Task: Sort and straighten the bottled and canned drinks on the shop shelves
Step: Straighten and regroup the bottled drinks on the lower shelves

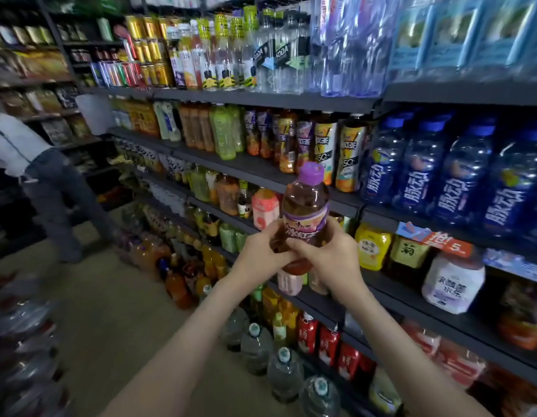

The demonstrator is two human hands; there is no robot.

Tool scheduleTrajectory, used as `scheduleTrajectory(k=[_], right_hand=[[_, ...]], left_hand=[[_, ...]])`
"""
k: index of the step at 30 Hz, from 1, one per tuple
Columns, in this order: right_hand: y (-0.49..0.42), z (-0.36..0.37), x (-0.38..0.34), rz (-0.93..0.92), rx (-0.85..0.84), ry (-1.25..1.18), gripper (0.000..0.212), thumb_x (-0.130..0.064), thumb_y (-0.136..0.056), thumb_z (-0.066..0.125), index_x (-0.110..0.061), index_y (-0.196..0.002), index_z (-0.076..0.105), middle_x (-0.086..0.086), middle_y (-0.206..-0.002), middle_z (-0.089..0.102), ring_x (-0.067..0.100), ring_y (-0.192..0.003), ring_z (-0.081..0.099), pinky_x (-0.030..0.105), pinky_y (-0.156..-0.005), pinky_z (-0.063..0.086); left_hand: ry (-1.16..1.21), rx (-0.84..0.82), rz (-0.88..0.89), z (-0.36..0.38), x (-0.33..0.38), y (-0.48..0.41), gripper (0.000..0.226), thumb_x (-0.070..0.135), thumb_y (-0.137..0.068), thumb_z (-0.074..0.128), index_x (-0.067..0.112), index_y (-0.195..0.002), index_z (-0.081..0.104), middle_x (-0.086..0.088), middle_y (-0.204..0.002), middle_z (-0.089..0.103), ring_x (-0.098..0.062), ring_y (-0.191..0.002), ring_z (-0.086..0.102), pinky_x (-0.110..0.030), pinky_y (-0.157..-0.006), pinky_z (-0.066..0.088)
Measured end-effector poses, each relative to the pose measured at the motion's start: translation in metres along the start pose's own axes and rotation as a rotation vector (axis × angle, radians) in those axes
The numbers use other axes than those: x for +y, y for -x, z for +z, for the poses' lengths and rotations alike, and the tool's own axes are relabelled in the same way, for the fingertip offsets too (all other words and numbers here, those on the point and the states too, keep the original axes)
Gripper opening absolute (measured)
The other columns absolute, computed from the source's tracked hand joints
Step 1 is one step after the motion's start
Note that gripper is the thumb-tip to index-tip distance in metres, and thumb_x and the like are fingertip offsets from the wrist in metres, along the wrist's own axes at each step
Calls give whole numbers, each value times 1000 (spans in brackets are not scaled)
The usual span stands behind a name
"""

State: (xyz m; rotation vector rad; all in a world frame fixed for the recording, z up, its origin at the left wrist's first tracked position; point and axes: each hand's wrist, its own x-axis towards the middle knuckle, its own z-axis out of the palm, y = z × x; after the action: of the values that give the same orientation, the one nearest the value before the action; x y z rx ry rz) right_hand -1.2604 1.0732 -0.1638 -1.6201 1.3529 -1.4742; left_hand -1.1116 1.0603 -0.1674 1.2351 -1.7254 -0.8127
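- I see my left hand (pixel 261 251) and right hand (pixel 327 254) both curled round the lower half of one tea bottle (pixel 305 206); left from its left side, right from its right, fingertips close together across the label
- the bottle stands roughly upright between my palms, off the shelf; brown drink inside, purple cap (pixel 311 173) on top, above both hands
- just behind it runs the dark shelf edge (pixel 261 173); similar purple-labelled bottles stand on that shelf
- to the right, a row of blue bottles (pixel 423 167); below them a yellow jar (pixel 372 245)
- on the floor, large water jugs (pixel 283 374)
- far left, another person (pixel 35 164) bends toward other shelving
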Motion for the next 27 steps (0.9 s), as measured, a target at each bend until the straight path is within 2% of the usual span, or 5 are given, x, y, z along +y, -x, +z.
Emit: scheduleTrajectory(k=[4, 11, 15, 23, 27], right_hand=[[-46, 51, 12, 40, 76, -71, 43, -29, -69, 83, -24, -107, 63, -12, -95, 69, 2, -92, 64, 31, -82, 55], [-159, 151, 45, 25, 219, -209, 42, -20, -71, 83, -19, -109, 64, -10, -98, 71, -2, -91, 64, 17, -83, 49], [-235, 208, 57, 16, 249, -210, 48, -19, -73, 82, -16, -117, 62, -10, -102, 70, -1, -96, 64, 21, -88, 50], [-336, 296, 79, 10, 371, -76, 52, -20, -75, 81, -13, -122, 60, -11, -103, 68, -14, -91, 58, 1, -77, 41], [-377, 326, 83, 70, 514, 71, 52, -28, -76, 80, -12, -121, 59, -2, -106, 70, 8, -97, 64, 13, -78, 46]], left_hand=[[32, 68, 37, -26, -37, -43, 45, 31, -82, 71, 36, -123, 54, 17, -115, 64, 3, -107, 59, -21, -91, 49], [-157, 179, 100, -107, -120, -153, 44, 23, -91, 62, 17, -133, 50, 6, -127, 57, -6, -118, 53, -25, -100, 45], [-182, 227, 55, -163, -157, -217, 40, 15, -94, 58, 19, -133, 50, 9, -122, 55, -4, -112, 52, -4, -87, 39], [-225, 286, 85, -236, -226, -346, 37, 22, -95, 56, 22, -131, 49, 10, -122, 53, -8, -111, 53, -28, -93, 48], [-246, 187, 53, -249, -252, -406, 40, 23, -93, 58, 23, -132, 47, 4, -125, 53, -13, -107, 55, -33, -90, 51]])
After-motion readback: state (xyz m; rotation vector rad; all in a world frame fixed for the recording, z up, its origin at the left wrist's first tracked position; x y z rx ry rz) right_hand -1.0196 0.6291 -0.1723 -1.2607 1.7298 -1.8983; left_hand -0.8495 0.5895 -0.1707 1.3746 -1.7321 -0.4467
